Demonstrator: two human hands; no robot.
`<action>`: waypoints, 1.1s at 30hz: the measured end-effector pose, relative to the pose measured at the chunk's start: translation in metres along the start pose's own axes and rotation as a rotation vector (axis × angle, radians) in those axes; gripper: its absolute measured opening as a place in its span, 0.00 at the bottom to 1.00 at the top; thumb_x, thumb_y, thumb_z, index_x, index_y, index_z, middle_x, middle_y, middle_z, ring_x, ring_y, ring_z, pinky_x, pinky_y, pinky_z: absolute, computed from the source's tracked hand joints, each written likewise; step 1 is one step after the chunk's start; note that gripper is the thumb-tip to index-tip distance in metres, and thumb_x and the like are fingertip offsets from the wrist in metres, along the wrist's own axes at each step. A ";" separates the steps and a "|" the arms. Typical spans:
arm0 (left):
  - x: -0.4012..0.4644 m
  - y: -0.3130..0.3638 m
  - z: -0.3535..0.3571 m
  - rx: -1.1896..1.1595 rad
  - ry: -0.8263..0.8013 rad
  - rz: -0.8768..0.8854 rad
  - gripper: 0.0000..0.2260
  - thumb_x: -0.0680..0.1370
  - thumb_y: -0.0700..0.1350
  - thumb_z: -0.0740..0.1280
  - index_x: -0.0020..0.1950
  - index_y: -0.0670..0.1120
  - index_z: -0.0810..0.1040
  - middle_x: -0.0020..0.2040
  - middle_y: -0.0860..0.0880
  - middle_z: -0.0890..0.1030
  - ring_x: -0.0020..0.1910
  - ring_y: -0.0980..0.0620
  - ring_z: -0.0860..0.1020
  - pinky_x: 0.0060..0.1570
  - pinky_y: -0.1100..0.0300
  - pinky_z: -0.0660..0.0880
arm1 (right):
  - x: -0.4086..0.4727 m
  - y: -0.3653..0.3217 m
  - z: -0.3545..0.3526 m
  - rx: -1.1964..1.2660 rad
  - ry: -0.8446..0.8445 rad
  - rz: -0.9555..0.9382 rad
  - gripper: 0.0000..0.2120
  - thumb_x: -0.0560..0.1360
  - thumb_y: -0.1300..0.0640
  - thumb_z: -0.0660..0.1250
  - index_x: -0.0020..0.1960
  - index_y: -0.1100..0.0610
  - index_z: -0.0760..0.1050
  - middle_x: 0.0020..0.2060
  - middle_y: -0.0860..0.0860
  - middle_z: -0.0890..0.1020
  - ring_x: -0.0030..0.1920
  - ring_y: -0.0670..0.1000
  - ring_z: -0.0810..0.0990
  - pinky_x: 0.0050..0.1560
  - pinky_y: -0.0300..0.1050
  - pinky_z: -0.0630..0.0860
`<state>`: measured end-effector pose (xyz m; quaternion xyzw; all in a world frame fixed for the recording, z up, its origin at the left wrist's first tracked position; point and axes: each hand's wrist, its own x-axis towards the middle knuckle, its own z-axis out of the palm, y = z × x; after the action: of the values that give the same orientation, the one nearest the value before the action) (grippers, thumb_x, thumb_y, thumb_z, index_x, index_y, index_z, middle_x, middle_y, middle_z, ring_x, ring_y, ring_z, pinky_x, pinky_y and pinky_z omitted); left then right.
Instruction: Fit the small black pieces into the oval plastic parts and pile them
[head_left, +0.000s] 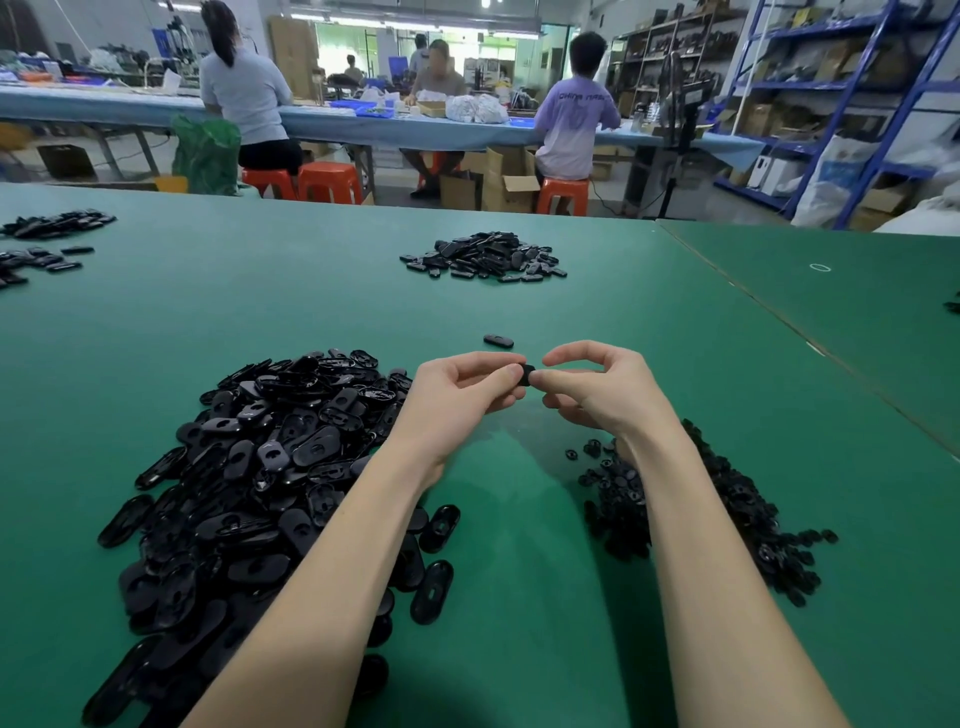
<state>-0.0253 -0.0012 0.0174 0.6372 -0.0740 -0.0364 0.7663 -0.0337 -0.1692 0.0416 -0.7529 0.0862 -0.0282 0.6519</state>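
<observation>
both hands (524, 384) pinch one black part (527, 375) above green table (675, 322)

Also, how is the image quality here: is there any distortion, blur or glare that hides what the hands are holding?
Head view: wide-angle distortion bends the green table edges. The background workers look soft. Overhead light leaves glossy glare on the pile of oval parts and soft shadows under the arms. The left hand and right hand are sharp, but the black piece pinched between them is mostly hidden.

Green table (311, 312) bears heaps of oval parts (270, 467) (small pieces (727, 509) rightward).
</observation>
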 end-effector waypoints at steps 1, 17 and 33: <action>0.000 0.000 -0.001 -0.011 -0.005 -0.008 0.05 0.79 0.38 0.71 0.52 0.43 0.85 0.46 0.45 0.87 0.45 0.53 0.85 0.46 0.68 0.78 | -0.001 0.000 0.000 0.012 -0.024 0.016 0.11 0.69 0.58 0.81 0.48 0.54 0.83 0.35 0.50 0.87 0.34 0.47 0.84 0.38 0.37 0.81; -0.002 0.002 -0.008 0.116 -0.008 -0.089 0.06 0.75 0.35 0.73 0.51 0.41 0.83 0.42 0.42 0.87 0.39 0.53 0.84 0.43 0.67 0.78 | -0.001 0.000 -0.001 -0.122 -0.178 -0.006 0.04 0.72 0.61 0.78 0.43 0.54 0.85 0.34 0.46 0.85 0.31 0.44 0.82 0.33 0.34 0.77; -0.001 -0.007 0.002 0.261 0.038 -0.070 0.06 0.74 0.38 0.75 0.49 0.46 0.84 0.42 0.47 0.87 0.44 0.52 0.86 0.59 0.53 0.80 | 0.004 0.016 0.001 -0.188 -0.094 -0.123 0.05 0.71 0.64 0.76 0.40 0.56 0.80 0.25 0.41 0.78 0.23 0.40 0.69 0.26 0.31 0.66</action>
<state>-0.0260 -0.0043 0.0112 0.7341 -0.0412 -0.0411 0.6765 -0.0313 -0.1712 0.0256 -0.8150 0.0115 -0.0247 0.5788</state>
